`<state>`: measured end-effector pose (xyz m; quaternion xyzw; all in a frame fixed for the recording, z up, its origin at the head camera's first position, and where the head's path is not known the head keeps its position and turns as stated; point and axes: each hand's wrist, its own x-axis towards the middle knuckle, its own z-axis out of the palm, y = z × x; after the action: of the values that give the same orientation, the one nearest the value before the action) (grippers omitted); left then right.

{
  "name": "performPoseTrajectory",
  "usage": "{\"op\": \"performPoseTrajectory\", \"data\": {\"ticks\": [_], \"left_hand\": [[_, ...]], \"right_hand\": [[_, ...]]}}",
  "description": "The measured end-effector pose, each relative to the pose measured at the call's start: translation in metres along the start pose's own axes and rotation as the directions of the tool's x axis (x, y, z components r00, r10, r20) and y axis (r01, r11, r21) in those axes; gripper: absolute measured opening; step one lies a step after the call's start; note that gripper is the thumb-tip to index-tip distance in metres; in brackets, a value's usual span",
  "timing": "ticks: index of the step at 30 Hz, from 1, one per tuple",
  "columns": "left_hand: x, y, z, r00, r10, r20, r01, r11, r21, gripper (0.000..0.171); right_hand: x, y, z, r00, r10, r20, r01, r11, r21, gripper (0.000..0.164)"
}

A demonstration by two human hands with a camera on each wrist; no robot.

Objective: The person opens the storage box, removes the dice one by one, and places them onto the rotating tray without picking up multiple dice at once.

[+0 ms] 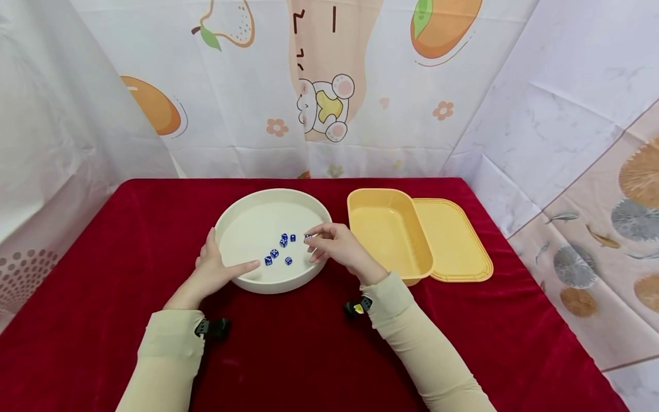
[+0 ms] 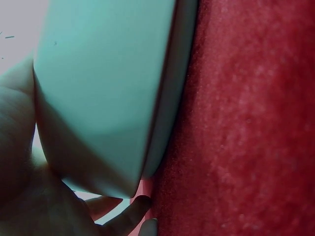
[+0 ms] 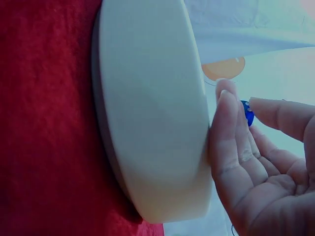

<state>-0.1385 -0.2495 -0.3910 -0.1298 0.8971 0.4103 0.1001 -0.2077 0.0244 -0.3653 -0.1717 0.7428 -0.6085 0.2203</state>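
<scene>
A round white tray [image 1: 257, 220] sits on the red cloth with several blue dice [image 1: 283, 242] with white pips lying in its right and front part. At the tray's left front edge my left hand [image 1: 210, 270] holds the rim, thumb reaching over it and fingers around the outer wall. My right hand [image 1: 337, 247] is over the tray's right rim. Between its thumb and fingers it pinches one blue die [image 3: 249, 114], which the right wrist view shows just above the rim. In the left wrist view the tray's side wall [image 2: 103, 88] hides part of the left hand.
A yellow rectangular container [image 1: 388, 234], without its lid on, stands right of the tray. Its yellow lid [image 1: 455, 240] lies flat beside it, partly under the container's edge. A red cloth [image 1: 288, 349] covers the table, and printed curtains [image 1: 231, 109] hang behind it.
</scene>
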Motion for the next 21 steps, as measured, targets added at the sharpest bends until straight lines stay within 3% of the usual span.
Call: {"op": "performPoseTrajectory", "data": {"ticks": [21], "left_hand": [[-0.001, 0.002, 0.0, 1.0, -0.004, -0.001, 0.004, 1.0, -0.001, 0.137]], "right_hand": [[0.006, 0.012, 0.001, 0.999, 0.024, -0.043, -0.024, 1.0, -0.017, 0.03]]}}
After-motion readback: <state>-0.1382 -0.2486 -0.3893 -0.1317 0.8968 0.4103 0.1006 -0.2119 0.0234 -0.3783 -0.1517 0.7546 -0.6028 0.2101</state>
